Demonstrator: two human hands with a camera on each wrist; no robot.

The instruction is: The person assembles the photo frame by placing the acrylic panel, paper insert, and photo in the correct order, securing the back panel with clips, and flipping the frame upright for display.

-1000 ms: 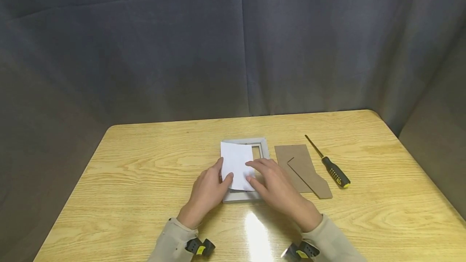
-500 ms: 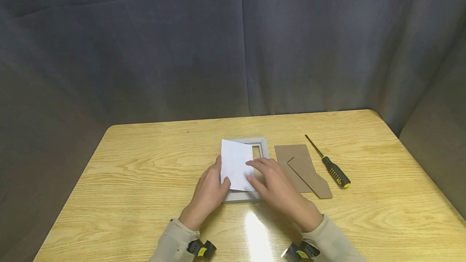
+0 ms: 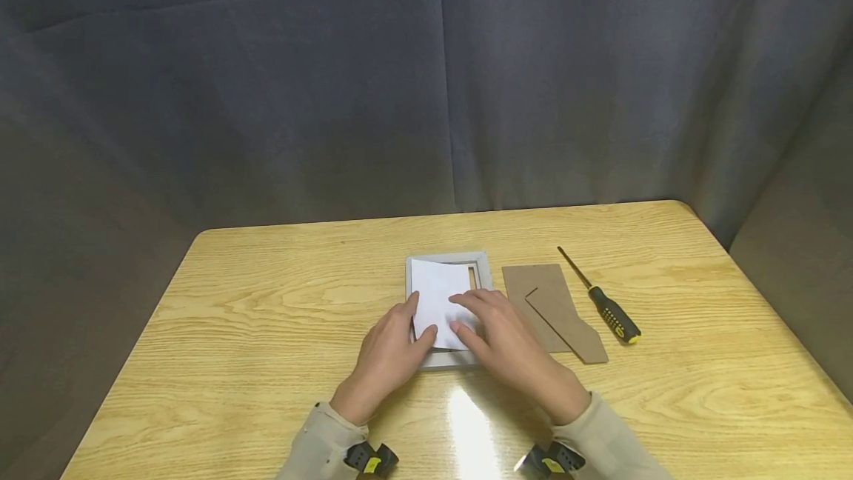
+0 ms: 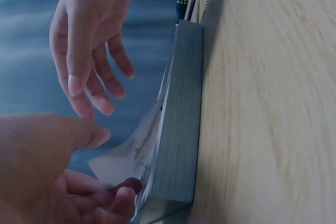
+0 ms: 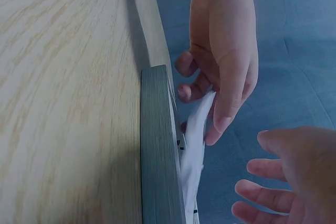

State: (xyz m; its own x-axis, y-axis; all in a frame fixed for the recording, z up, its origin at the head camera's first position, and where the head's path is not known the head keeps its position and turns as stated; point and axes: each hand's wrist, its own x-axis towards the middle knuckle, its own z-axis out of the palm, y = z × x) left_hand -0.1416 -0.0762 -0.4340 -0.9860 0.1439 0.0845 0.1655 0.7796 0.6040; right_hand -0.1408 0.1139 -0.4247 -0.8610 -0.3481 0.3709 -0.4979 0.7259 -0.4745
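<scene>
A white sheet of paper (image 3: 436, 295) lies slightly askew over a grey picture frame (image 3: 455, 359), its left side tilted up in the right wrist view. My left hand (image 3: 389, 350) holds the paper's left edge, thumb at the near corner and fingers behind the sheet. Over the paper's right side hovers my right hand (image 3: 509, 339), its fingers loosely bent with nothing between them. In the left wrist view, the frame's thick side (image 4: 176, 114) stands on the table and the paper (image 4: 123, 163) rises beside my left fingers.
To the right of the frame lies a brown backing board (image 3: 540, 280) with an angled stand piece (image 3: 586, 343). Farther right is a screwdriver (image 3: 614, 317) with a black and yellow handle. A dark curtain (image 3: 333, 95) hangs behind the wooden table (image 3: 253, 332).
My left hand has moved right with the paper, so the sheet now sits farther over the frame and bares its left border. My right hand has stayed in place.
</scene>
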